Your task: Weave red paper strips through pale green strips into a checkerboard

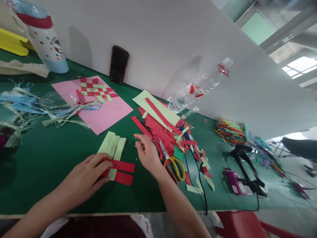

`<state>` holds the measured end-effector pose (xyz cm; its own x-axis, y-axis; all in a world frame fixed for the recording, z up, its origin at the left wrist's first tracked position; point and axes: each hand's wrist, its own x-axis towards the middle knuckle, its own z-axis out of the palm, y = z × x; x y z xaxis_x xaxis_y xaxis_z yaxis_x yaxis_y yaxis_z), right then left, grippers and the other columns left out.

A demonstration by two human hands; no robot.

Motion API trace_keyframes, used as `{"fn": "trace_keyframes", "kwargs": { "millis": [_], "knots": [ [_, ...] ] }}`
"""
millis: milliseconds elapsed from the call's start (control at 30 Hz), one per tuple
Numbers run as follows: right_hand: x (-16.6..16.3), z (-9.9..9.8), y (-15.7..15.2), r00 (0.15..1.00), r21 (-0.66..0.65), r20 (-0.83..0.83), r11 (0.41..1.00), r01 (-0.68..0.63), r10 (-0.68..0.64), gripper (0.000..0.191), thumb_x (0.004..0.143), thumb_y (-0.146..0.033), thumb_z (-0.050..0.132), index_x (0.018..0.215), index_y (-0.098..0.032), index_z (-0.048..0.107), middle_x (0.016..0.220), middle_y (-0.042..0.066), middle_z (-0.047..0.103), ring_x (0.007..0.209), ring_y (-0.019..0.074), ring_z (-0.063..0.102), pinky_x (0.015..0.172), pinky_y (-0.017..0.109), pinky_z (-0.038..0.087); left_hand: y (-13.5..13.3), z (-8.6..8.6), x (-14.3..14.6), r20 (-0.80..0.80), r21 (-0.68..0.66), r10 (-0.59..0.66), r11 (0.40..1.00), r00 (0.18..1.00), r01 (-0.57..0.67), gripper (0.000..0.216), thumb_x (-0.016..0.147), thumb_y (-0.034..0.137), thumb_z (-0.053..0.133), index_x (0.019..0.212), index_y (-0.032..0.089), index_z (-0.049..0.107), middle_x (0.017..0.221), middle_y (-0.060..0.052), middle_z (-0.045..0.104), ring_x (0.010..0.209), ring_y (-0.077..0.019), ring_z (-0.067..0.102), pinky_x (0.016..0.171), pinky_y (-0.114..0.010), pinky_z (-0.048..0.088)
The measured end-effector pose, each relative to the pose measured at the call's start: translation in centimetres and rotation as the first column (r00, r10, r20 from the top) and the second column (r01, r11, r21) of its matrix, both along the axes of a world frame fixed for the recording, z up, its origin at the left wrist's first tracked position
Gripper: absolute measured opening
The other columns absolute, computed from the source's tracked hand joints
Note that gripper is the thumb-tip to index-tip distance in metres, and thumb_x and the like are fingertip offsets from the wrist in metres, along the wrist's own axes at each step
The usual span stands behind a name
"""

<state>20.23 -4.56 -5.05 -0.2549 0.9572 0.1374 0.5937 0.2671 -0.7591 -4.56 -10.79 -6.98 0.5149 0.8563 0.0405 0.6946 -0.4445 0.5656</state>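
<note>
My left hand (85, 177) lies flat with its fingers pressed on a small weave of red strips (122, 172) and pale green strips (112, 147) on the green table (49, 155). Over the table to the right of that weave, my right hand (147, 152) hovers with fingers loosely spread and holds nothing. It is beside a heap of cut red strips (160, 130). Scissors with yellow and red handles (173, 163) lie just right of that hand.
A pink sheet (109, 114) carries a finished red and green weave (95, 89). Blue and pale tassels (29, 109) lie at left, a patterned bottle (44, 36) and a phone (119, 64) by the wall. A clear plastic bottle (195, 91), coloured sticks (230, 130) and a black glue gun (247, 172) are at right.
</note>
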Motion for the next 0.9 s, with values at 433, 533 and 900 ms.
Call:
{"fn": "trace_keyframes", "kwargs": {
  "millis": [433,533,900],
  "knots": [
    [-0.1,-0.3,-5.9,0.89,0.108,0.376,0.941,-0.321,0.26,0.035,0.089,-0.034,0.072,0.121,-0.022,0.063,0.118,0.007,0.07,0.113,0.0264,0.053,0.095,0.044,0.038,-0.1,-0.5,0.8,-0.074,0.07,0.029,0.997,0.997,-0.024,0.031,0.086,0.029,0.064,0.116,0.024,0.058,0.122,-0.009,0.063,0.11,-0.0295,0.06,0.088,-0.041,0.052],
    [0.0,-0.4,-5.8,0.89,0.112,0.38,0.942,-0.317,0.254,0.034,0.09,-0.035,0.072,0.12,-0.022,0.064,0.119,0.007,0.069,0.113,0.0258,0.053,0.095,0.043,0.038,-0.2,-0.5,0.8,-0.087,0.076,0.023,0.997,0.996,-0.016,0.03,0.087,0.029,0.062,0.116,0.022,0.058,0.122,-0.01,0.062,0.109,-0.0293,0.06,0.088,-0.042,0.052],
    [0.1,0.2,-6.2,0.893,0.138,0.376,0.939,-0.316,0.246,0.027,0.097,-0.034,0.06,0.121,-0.02,0.062,0.118,0.009,0.068,0.113,0.0253,0.054,0.094,0.041,0.043,-0.9,0.0,-0.1,0.021,0.213,0.014,0.977,1.0,-0.018,0.018,0.095,0.029,0.052,0.109,0.022,0.06,0.116,-0.008,0.064,0.102,-0.0227,0.064,0.084,-0.033,0.051]
  ]
}}
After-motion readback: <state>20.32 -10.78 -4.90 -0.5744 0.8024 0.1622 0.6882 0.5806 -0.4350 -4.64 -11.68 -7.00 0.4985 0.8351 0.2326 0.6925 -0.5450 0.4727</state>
